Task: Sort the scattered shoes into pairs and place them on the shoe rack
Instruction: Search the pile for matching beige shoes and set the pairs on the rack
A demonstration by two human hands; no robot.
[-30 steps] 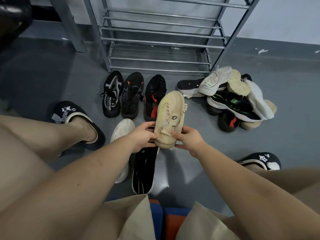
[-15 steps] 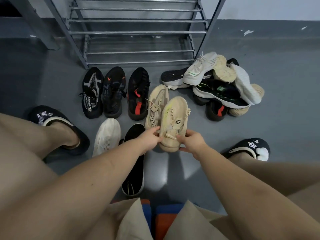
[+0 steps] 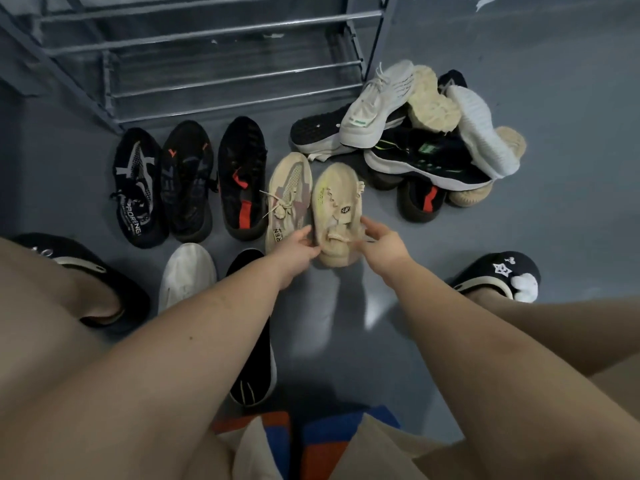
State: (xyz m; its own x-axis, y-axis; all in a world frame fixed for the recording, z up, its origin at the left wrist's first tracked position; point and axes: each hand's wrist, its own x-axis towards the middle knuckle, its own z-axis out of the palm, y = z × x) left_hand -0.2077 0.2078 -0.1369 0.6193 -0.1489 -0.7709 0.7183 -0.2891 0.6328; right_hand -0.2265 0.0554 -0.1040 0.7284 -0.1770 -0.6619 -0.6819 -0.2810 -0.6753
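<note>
I am working through the pairing step: both hands are setting a beige knit shoe down beside a second beige shoe lying on the grey floor, the two just about touching along their sides. Whether they are a true pair I am judging doubtful, since the one on the floor is showing pinkish panels and a different pattern.

My left hand is pinching the heel of the held shoe from its 9 o'clock side, fingers curled round the collar. My right hand is gripping the same heel from 3 o'clock, thumb and fingers closed on it. The toe is pointing to 12 o'clock, toward the shoe rack, whose lower bars are standing bare. I cannot tell whether the sole is fully resting on the floor yet.

At 10 o'clock from my hands, three dark shoes are lining up toes toward the rack: a black patterned shoe, a black shoe with orange mark and a black shoe with red tab. At 8 o'clock a white shoe is lying, and a black flat shoe is showing under my left forearm. The unsorted pile is sitting at 2 o'clock, well tangled.

Next, I am thinking, comes letting go, checking the match, then reaching to 2 o'clock for the pale sole-up shoes there; lifting one from under the stack calls for care so that nothing tumbles.
</note>
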